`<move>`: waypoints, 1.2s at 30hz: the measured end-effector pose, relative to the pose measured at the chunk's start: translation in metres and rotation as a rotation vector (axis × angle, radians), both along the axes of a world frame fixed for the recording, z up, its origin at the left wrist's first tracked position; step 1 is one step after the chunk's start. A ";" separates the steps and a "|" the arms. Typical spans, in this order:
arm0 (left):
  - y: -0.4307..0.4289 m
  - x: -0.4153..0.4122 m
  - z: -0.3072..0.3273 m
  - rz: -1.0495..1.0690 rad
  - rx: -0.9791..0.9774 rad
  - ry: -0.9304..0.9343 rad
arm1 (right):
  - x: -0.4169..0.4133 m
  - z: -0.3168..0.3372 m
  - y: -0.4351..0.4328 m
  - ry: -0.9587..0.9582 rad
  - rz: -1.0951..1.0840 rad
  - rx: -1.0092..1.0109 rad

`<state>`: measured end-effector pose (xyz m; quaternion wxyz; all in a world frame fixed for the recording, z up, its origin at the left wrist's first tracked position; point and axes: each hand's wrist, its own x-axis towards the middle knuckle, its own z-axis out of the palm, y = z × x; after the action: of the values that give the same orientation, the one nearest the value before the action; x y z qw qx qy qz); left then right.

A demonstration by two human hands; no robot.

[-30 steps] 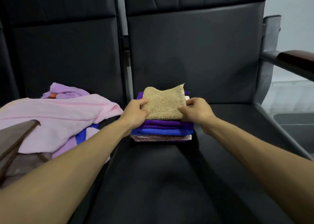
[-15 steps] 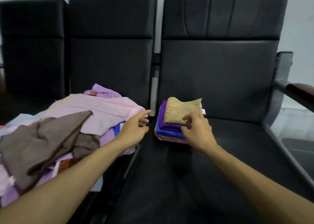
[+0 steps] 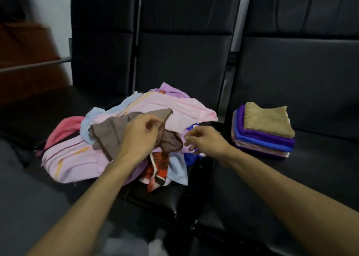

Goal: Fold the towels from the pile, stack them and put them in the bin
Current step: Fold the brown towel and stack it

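Observation:
A loose pile of towels point(image 3: 124, 139) in pink, light blue, purple and red covers the middle black seat. On top of it lies a brown towel point(image 3: 108, 133) with a dark hem. My left hand point(image 3: 139, 137) pinches that brown towel's edge between thumb and fingers. Just right of it, my right hand point(image 3: 204, 141) hovers over the pile's right side with loosely curled fingers, holding nothing. A stack of folded towels point(image 3: 264, 133) sits on the right seat, with a tan towel point(image 3: 268, 121) on top and purple, blue and pink ones below.
Three black padded seats point(image 3: 291, 178) stand in a row with tall backs. A metal rail point(image 3: 33, 65) and a brownish object are at the far left. No bin is in view.
The view has swung left from the stack to the pile. Both hands left the tan towel; my left hand now pinches the brown towel and my right hand has moved over the pile.

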<state>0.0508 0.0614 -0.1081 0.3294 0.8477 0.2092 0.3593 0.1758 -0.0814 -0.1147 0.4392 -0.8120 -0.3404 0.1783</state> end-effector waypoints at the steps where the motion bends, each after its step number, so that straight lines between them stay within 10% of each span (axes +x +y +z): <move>1: 0.005 -0.002 -0.001 0.042 0.028 0.043 | -0.003 -0.002 0.009 0.034 -0.005 0.025; 7: 0.037 -0.026 -0.033 0.087 0.217 0.538 | -0.031 -0.014 0.058 0.280 -0.014 0.101; 17: 0.035 -0.032 -0.028 0.120 0.187 0.398 | -0.046 -0.004 0.080 0.385 -0.143 0.223; 25: -0.012 -0.001 0.014 0.039 -0.165 -0.226 | -0.034 0.043 0.030 0.305 -0.021 0.514; 36: -0.156 0.057 0.041 -0.540 -0.548 -0.166 | 0.003 0.076 -0.140 -0.076 -0.175 0.507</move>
<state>0.1079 -0.0942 -0.0671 0.6419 0.7210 0.0395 0.2580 0.1791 -0.2215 -0.0383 0.6293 -0.7085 -0.3188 0.0180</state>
